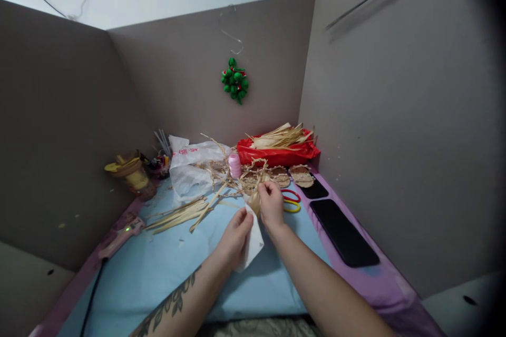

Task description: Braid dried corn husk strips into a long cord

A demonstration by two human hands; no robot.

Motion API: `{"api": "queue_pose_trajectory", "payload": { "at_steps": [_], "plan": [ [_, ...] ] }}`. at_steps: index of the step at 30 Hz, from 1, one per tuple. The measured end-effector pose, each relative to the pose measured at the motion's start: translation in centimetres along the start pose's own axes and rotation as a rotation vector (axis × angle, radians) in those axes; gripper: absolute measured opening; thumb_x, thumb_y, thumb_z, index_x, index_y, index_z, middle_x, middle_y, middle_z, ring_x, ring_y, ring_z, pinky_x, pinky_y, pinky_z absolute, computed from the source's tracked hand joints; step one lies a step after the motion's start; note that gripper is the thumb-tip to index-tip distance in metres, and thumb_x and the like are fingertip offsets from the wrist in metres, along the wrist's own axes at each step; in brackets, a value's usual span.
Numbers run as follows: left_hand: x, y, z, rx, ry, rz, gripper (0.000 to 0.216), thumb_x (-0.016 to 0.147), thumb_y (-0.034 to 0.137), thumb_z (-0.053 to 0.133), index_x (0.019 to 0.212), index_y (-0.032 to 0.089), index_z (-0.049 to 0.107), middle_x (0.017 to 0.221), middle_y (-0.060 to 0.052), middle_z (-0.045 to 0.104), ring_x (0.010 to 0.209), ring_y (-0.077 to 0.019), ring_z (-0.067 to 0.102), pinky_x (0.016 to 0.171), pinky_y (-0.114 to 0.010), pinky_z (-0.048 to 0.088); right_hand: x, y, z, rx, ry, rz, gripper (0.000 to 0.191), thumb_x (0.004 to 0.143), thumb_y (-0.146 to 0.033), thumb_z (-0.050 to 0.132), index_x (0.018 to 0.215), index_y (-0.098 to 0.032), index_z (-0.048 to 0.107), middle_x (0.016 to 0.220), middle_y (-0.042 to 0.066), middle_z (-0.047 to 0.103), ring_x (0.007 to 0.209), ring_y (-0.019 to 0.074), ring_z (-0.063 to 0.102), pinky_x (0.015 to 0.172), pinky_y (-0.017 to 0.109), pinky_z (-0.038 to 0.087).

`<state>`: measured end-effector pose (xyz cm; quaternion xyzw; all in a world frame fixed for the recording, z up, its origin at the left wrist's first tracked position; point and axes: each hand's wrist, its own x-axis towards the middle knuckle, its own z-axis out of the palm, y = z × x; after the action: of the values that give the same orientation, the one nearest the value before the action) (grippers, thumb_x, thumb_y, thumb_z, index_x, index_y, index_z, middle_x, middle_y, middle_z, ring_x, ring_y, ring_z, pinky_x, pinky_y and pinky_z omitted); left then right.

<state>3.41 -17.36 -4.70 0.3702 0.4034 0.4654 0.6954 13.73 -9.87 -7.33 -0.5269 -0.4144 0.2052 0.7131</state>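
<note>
My left hand (236,234) is closed around a white sheet (253,242), paper or cloth, near the middle of the table. Just right of it, my right hand (272,206) pinches a tan, dried husk-like piece (254,201) whose lower end meets the sheet. Its exact kind is unclear, and my fingers cover part of it. Behind my hands lie braided straw cords (259,162) and a pink thread spool (234,166). Scissors with red and yellow handles (291,206) rest beside my right hand, their blades hidden.
Flat straw strips (184,216) lie to the left, near a pink glue gun (122,237) and a pot (136,176). A white plastic bag (193,160) and a red bag (272,156) of straw stand at the back. Woven ovals (302,176) and a black phone (343,231) are right.
</note>
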Motion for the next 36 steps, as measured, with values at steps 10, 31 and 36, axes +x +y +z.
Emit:
{"api": "queue_pose_trajectory", "payload": {
  "at_steps": [10,31,36],
  "plan": [
    [0.9,-0.4,-0.1,0.348,-0.063,0.059,0.038,0.069,0.046,0.063,0.079,0.010,0.064,0.064,-0.003,0.061,0.056,-0.0125,0.048,0.054,-0.022,0.035,0.1,-0.4,-0.5,-0.084,-0.103,0.006,0.013,0.072,-0.022,0.052,0.059,-0.018,0.052,0.066,-0.002,0.048,0.066,0.0144,0.045,0.065,0.026,0.035],
    [-4.6,1.5,-4.1,0.297,0.243,0.077,0.036,0.070,0.050,0.061,0.076,0.015,0.056,0.057,0.002,0.053,0.049,-0.0107,0.047,0.049,-0.022,0.036,5.5,0.8,-3.5,0.364,0.250,0.310,0.019,0.059,-0.033,0.059,0.056,-0.018,0.049,0.049,-0.006,0.046,0.048,0.0098,0.042,0.047,0.022,0.034],
    [-2.3,4.9,-4.2,0.163,0.288,0.258,0.033,0.061,0.029,0.069,0.090,0.015,0.058,0.071,0.001,0.062,0.063,-0.0129,0.056,0.057,-0.020,0.039,4.1,-0.1,-2.5,0.413,0.134,0.335,0.019,0.060,-0.033,0.061,0.056,-0.018,0.049,0.050,-0.006,0.047,0.048,0.0096,0.042,0.047,0.022,0.034]
  ]
}}
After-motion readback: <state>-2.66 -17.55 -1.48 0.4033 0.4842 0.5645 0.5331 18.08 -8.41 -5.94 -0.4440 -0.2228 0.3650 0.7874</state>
